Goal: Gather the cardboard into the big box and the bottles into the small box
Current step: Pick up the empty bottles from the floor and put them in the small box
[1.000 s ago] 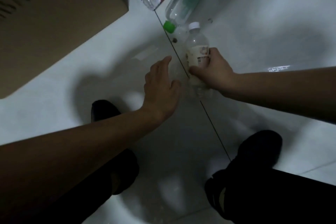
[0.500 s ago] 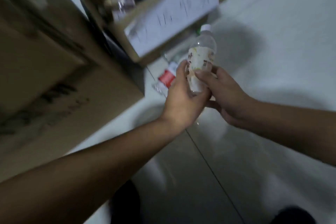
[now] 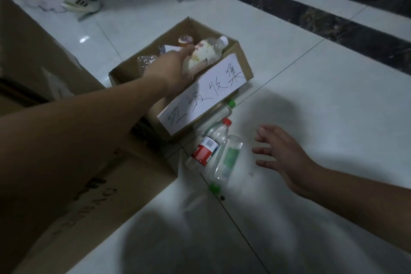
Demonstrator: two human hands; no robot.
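The big box (image 3: 73, 196) is filling the left of the view, its flat brown side lying under the left forearm. Beyond it the small box (image 3: 241, 58), open-topped with a handwritten paper label on its near wall, is sitting on the white tile floor (image 3: 311, 95) and already holding a few clear bottles. The left hand (image 3: 175, 69) is reaching over that box's rim, fingers closed round a white-capped bottle (image 3: 205, 54), which is hanging over the opening with its cap pointing away and to the right.

On the floor just in front of the small box, a red-labelled bottle (image 3: 208, 147) and a green-labelled bottle (image 3: 226, 161) are lying side by side, touching, their long axes running toward and away from the person. The right hand (image 3: 282, 151) is hovering just right of them, empty, fingers spread, and is clearly the nearer hand, so it looks best placed for the next pick.

Half a second ago both hands were sharing the white-capped bottle; now the left alone is carrying it and the right has dropped toward the floor.
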